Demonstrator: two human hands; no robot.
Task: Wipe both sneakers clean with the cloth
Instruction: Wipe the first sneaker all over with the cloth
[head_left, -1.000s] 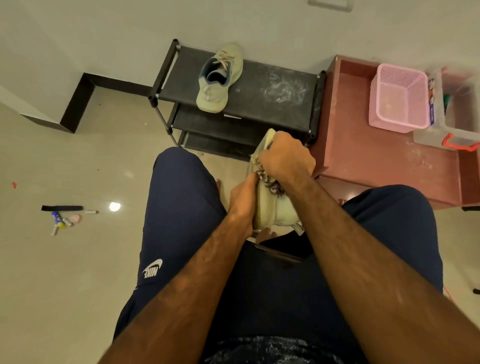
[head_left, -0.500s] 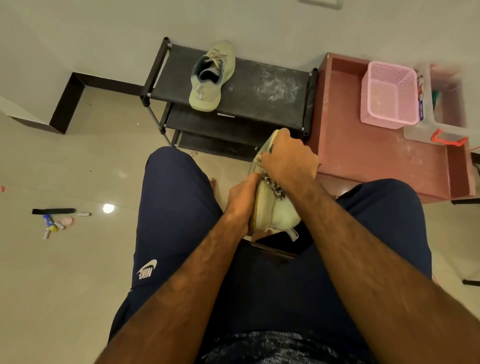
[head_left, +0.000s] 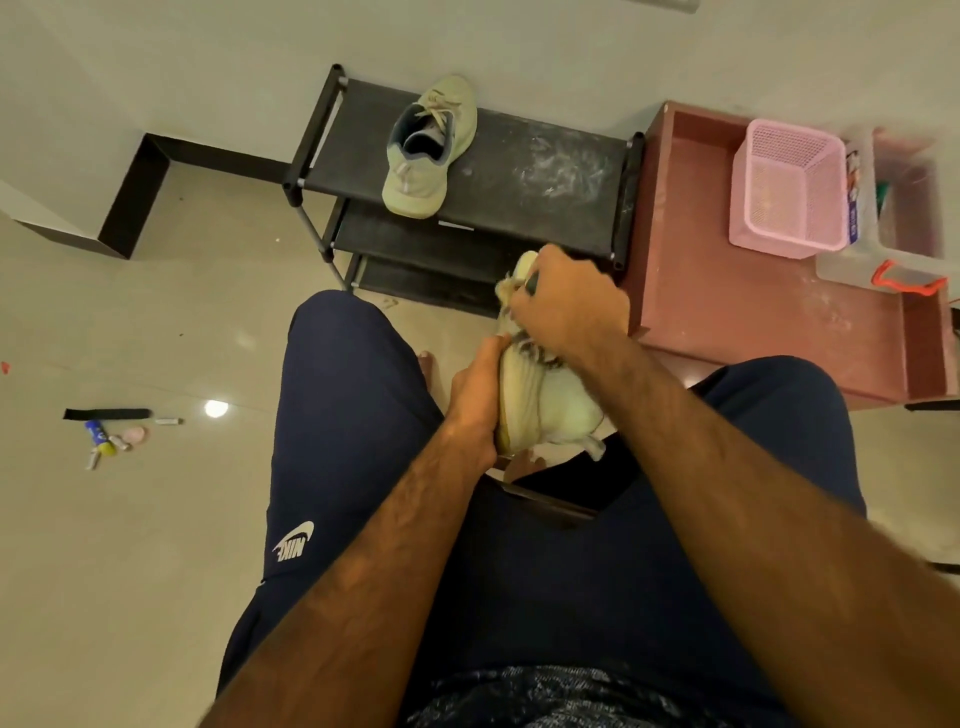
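I sit with a pale green sneaker (head_left: 545, 410) held between my knees. My left hand (head_left: 475, 397) grips its left side near the sole. My right hand (head_left: 566, 306) is curled over the upper front of the sneaker and holds a bunched cloth (head_left: 535, 353), of which only a patterned bit shows under the palm. The second pale green sneaker (head_left: 428, 148) lies on the top shelf of the black shoe rack (head_left: 545, 171), toe toward me, laces loose.
A reddish low table (head_left: 753, 312) stands right of the rack with a pink mesh basket (head_left: 789, 192) and a clear box (head_left: 904, 228) on it. Small items and a black strip (head_left: 106, 414) lie on the tiled floor at left.
My right hand has slid a little up toward the sneaker's toe with the cloth. The left hand keeps its hold on the sneaker.
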